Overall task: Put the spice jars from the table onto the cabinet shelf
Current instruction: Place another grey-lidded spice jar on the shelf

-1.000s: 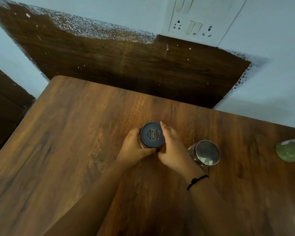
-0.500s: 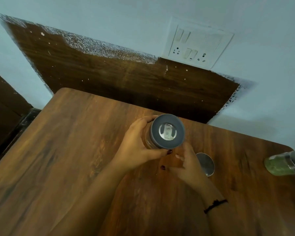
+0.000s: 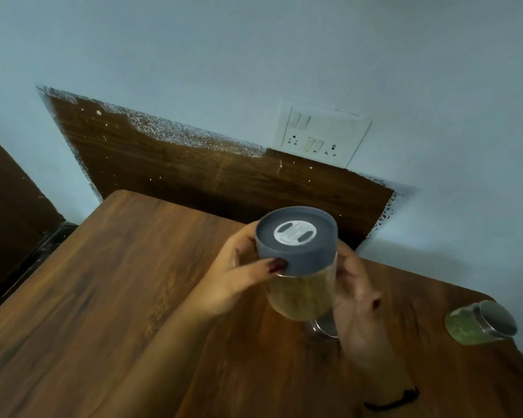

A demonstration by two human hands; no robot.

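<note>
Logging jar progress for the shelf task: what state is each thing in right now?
grey-lidded jar: lidded, held above the table.
left hand: grips that jar.
right hand: cups its other side.
green jar: lidded, on the table.
steel-lidded jar: on the table, mostly hidden.

Green jar (image 3: 463, 326) rightward, wall (image 3: 284, 55) behind

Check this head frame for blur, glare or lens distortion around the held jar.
Head view: grey-lidded jar, left hand and right hand are motion-softened, lid label unreadable; light dim and even, no strong glare; table lines lean under the wide lens.
</note>
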